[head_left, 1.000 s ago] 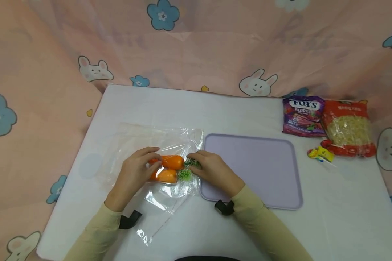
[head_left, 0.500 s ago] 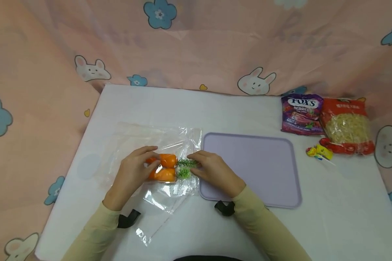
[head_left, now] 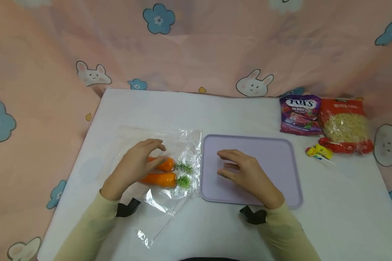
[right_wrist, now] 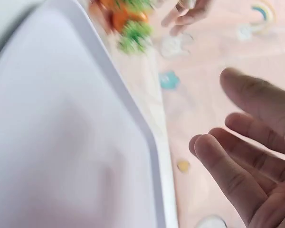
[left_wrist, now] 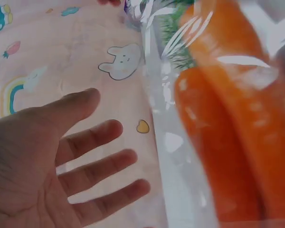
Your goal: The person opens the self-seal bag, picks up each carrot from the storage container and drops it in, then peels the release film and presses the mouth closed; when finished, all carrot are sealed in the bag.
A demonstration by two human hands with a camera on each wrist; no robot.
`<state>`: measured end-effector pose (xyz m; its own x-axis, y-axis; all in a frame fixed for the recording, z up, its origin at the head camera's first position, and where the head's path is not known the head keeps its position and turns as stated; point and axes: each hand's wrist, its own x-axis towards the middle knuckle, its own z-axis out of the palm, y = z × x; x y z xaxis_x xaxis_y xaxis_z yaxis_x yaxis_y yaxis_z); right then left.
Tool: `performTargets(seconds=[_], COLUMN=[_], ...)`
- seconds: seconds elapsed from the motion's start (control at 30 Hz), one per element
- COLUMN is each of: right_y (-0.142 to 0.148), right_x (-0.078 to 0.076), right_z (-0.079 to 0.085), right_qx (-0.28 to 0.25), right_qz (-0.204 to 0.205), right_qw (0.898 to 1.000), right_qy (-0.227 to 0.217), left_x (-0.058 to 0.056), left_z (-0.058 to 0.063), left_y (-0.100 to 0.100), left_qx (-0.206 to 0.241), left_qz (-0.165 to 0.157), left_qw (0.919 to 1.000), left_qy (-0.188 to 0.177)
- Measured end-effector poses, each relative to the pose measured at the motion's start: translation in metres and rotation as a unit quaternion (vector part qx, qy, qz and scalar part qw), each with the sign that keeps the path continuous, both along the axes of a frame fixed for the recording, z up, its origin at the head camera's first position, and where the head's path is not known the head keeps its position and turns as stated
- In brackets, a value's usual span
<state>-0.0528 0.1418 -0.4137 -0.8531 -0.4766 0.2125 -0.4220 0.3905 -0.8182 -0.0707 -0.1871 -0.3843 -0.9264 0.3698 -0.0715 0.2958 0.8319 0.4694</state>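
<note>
Two orange carrots with green tops lie side by side at a clear plastic bag point(head_left: 186, 139), left of the lavender tray. The upper carrot point(head_left: 168, 165) is partly hidden by my left hand point(head_left: 137, 159); the lower carrot point(head_left: 164, 179) shows more fully. Shiny film glints over the carrots in the left wrist view. That hand hovers by their left ends, fingers spread and relaxed, gripping nothing. Above the tray point(head_left: 264, 148), my right hand point(head_left: 248, 172) holds nothing, its fingers loosely bent and pointing left.
At the back right stand a purple Fox's candy bag point(head_left: 300, 114) and a red bag of pale noodle-like food point(head_left: 346, 127). A yellow-wrapped lollipop point(head_left: 323, 152) lies before them. A pink patterned cloth point(head_left: 196, 47) hangs behind the white table point(head_left: 150, 105).
My right hand has left the green tops and moved right over the tray. The upper carrot shifted left, then my left hand loosened and lifted off; both carrots now lie more exposed.
</note>
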Motion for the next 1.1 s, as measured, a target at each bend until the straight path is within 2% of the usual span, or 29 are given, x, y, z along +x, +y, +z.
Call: performTargets(seconds=[0.1, 0.27, 0.4, 0.47, 0.53, 0.63, 0.73, 0.83, 0.9, 0.97, 1.03, 1.1], right_y=[0.012, 0.013, 0.012, 0.013, 0.014, 0.017, 0.020, 0.020, 0.017, 0.011, 0.001, -0.011], right_x=[0.006, 0.018, 0.025, 0.029, 0.031, 0.033, 0.034, 0.034, 0.033, 0.030, 0.026, 0.019], right_z=[0.001, -0.008, -0.015, -0.015, -0.016, -0.017, -0.019, -0.022, -0.023, -0.023, -0.019, -0.010], right_qx=[-0.014, 0.000, 0.028, 0.038, 0.043, 0.047, 0.043, 0.036, 0.021, -0.002, -0.032, -0.080], right_qz=[-0.009, 0.016, 0.034, 0.034, 0.032, 0.028, 0.020, 0.017, 0.018, 0.020, 0.019, 0.012], right_qw=[1.000, 0.998, 0.996, 0.996, 0.995, 0.995, 0.994, 0.996, 0.998, 1.000, 0.999, 0.993], right_qy=[0.019, 0.058, 0.081, 0.075, 0.079, 0.085, 0.096, 0.079, 0.052, 0.013, -0.031, -0.082], left_x=[-0.024, -0.065, -0.081, -0.084, -0.083, -0.078, -0.067, -0.052, -0.040, -0.028, -0.018, -0.009], left_z=[0.002, -0.012, -0.024, -0.026, -0.026, -0.016, 0.006, 0.036, 0.057, 0.078, 0.096, 0.110], left_y=[0.008, 0.025, 0.037, 0.039, 0.037, 0.028, 0.013, 0.000, -0.004, -0.004, -0.001, 0.006], left_qx=[-0.025, -0.079, -0.104, -0.102, -0.085, -0.016, 0.077, 0.152, 0.190, 0.227, 0.266, 0.318], left_qz=[-0.039, -0.114, -0.130, -0.141, -0.150, -0.159, -0.158, -0.150, -0.139, -0.127, -0.122, -0.125], left_qw=[0.9985, 0.9861, 0.9773, 0.9762, 0.9780, 0.9836, 0.9834, 0.9768, 0.9703, 0.9601, 0.9460, 0.9272], left_qy=[-0.027, -0.091, -0.131, -0.129, -0.117, -0.083, -0.045, 0.012, 0.057, 0.102, 0.139, 0.153])
